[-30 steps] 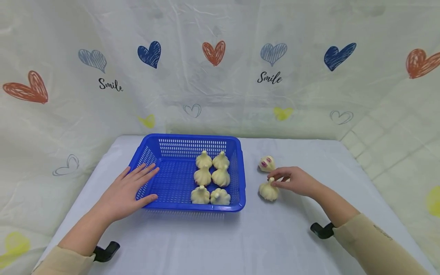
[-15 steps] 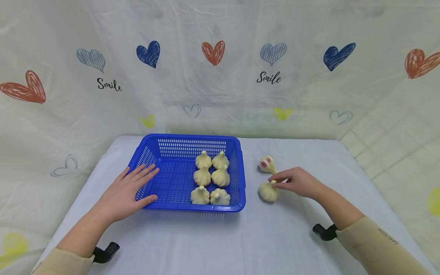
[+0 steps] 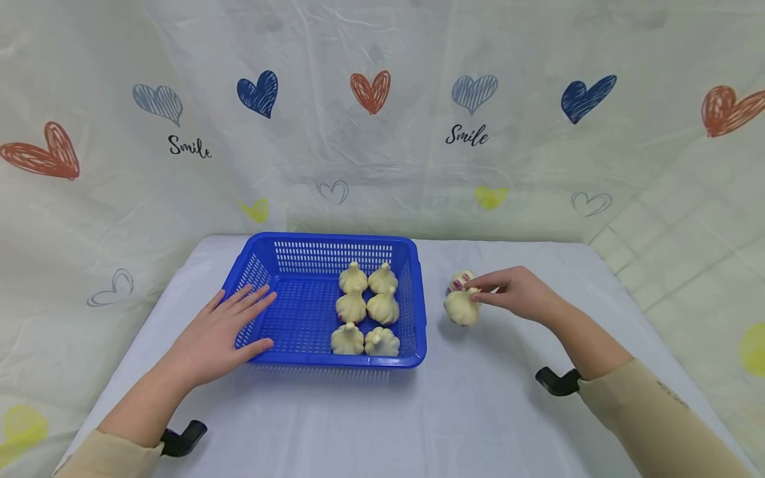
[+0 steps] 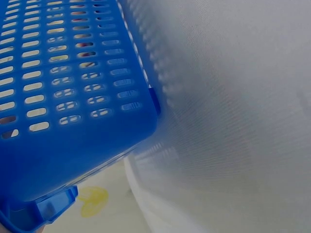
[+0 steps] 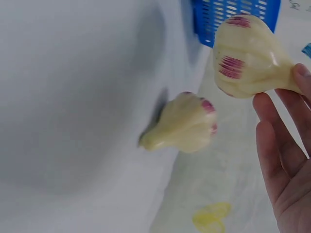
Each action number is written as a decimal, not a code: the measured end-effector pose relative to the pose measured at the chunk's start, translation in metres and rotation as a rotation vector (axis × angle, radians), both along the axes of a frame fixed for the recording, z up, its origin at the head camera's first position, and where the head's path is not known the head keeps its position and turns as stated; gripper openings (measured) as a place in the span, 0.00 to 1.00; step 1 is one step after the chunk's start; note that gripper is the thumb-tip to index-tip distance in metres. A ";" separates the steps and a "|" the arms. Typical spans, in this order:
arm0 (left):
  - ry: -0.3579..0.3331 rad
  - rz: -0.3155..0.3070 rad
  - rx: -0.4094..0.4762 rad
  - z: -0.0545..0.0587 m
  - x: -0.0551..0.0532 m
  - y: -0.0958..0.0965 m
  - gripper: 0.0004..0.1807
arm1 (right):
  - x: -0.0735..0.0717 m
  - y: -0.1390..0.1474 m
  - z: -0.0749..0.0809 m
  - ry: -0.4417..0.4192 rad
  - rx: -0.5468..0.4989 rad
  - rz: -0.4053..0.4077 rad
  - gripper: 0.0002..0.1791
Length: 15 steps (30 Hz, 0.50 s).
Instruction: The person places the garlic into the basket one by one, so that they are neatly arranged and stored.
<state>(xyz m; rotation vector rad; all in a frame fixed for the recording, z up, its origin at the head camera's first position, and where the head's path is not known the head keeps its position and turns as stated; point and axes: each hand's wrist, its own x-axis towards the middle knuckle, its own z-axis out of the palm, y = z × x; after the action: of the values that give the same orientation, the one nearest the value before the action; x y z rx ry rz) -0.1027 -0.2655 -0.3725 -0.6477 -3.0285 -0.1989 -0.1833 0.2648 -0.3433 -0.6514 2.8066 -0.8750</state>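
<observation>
My right hand [image 3: 515,291] pinches a garlic bulb [image 3: 461,308] by its stem, lifted off the table to the right of the basket. In the right wrist view this garlic bulb [image 5: 248,58] shows purple streaks on its pale skin, thumb and fingers at its neck. Behind it a second garlic bulb [image 3: 459,279] lies on its side, partly covered in the head view. My left hand [image 3: 218,338] rests with spread fingers over the left rim of the blue plastic basket [image 3: 335,359]. Several garlic bulbs [image 3: 351,307] stand in rows in the basket's right half.
A white cloth [image 3: 382,418] covers the table. Behind it hangs a pale sheet [image 3: 412,166] printed with hearts and lettering. The basket's slotted wall [image 4: 63,73] fills the left of the left wrist view.
My right hand has gripped the nearer garlic bulb by the stem and raised it off the table, slightly away from me. The left hand and basket stay put.
</observation>
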 end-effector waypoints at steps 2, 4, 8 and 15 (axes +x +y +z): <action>0.000 -0.001 -0.001 0.000 0.000 0.000 0.44 | -0.003 -0.004 0.006 0.018 -0.018 -0.002 0.16; -0.002 -0.002 -0.001 0.001 -0.001 0.001 0.44 | -0.006 -0.008 0.011 0.028 -0.032 0.005 0.17; -0.008 0.001 -0.002 0.002 -0.001 0.001 0.44 | -0.012 -0.019 0.021 0.038 -0.041 0.006 0.17; -0.010 0.004 -0.006 0.001 0.000 0.001 0.44 | -0.024 -0.039 0.036 0.036 -0.006 0.012 0.17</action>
<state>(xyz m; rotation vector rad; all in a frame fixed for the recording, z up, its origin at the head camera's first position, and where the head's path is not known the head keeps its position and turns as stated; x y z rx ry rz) -0.1023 -0.2646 -0.3711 -0.6435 -3.0405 -0.1935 -0.2071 0.2263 -0.3072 -0.6913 2.8295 -0.8793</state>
